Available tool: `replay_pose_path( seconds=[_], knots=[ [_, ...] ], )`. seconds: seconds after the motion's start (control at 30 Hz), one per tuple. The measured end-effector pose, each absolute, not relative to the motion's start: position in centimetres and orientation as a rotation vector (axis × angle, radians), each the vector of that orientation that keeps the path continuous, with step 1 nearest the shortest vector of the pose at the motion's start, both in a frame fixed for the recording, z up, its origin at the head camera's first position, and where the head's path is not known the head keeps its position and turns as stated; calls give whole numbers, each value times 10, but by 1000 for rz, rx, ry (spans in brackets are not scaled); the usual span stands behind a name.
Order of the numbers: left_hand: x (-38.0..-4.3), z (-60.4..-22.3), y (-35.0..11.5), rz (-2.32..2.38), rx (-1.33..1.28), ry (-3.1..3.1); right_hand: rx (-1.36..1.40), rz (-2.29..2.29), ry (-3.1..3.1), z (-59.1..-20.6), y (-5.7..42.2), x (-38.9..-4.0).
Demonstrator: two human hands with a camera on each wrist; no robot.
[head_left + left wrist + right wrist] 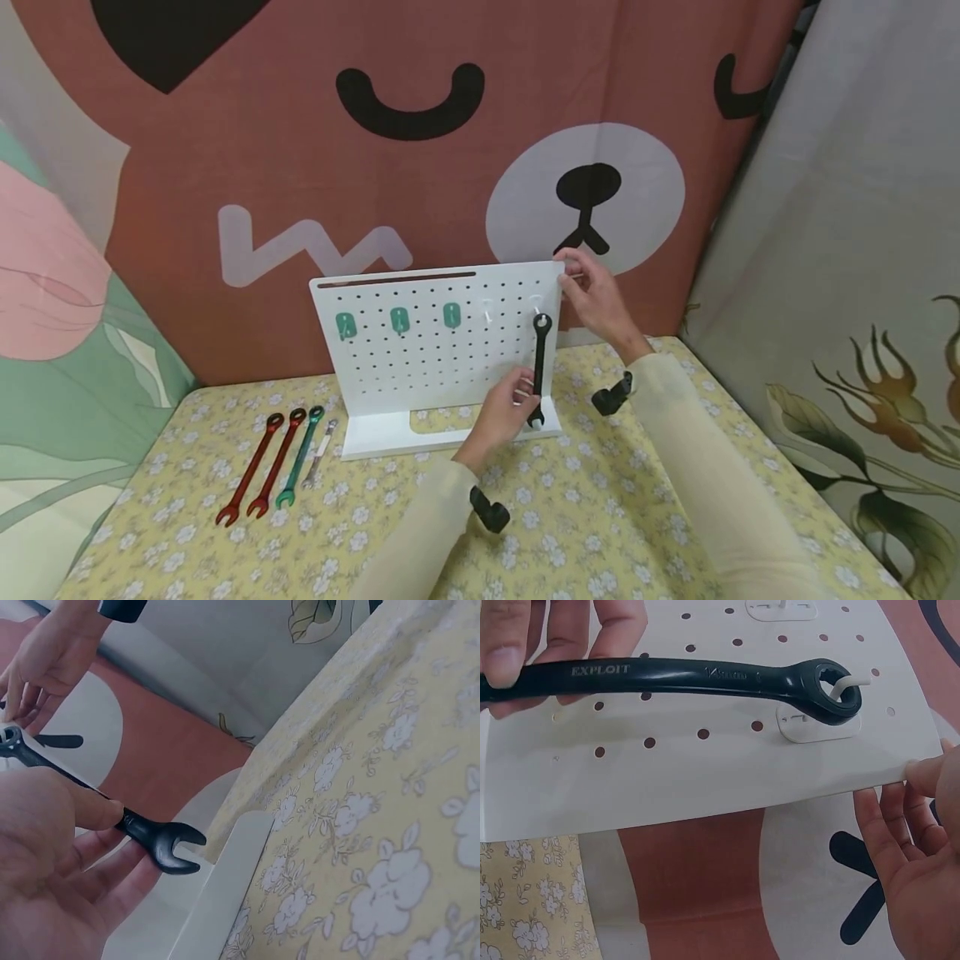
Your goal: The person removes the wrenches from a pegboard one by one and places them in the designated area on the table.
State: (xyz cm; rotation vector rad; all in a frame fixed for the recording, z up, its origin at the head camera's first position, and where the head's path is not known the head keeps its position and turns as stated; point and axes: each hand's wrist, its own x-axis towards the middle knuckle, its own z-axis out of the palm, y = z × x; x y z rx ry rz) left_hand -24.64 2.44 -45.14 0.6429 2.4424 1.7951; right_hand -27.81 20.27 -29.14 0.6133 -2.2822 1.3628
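Observation:
My left hand pinches a black combination wrench between thumb and fingers, close to its open-jaw end. The wrench hangs upright in front of the right side of a white pegboard. In the right wrist view, its ring end is around a white hook, whose tip pokes out through the ring. "EXPLOIT" is marked on the handle. My right hand grips the pegboard's upper right corner, thumb on the front and fingers behind the edge.
Three green hooks and another white hook sit along the board. On the flowered tablecloth at left lie two red wrenches, a green wrench and a smaller silver wrench. A bear-print curtain hangs behind.

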Motion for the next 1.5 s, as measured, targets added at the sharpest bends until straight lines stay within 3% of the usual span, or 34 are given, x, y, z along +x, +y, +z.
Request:
replay_pose_path(
  seconds=[0.63, 1.5],
  knots=[
    [-238, -440, 15, 1956, 640, 2043, 612, 1382, -2292, -291, 201, -277],
    [-231, -428, 13, 2003, 669, 2003, 652, 1407, -2265, -292, 204, -281]
  ],
)
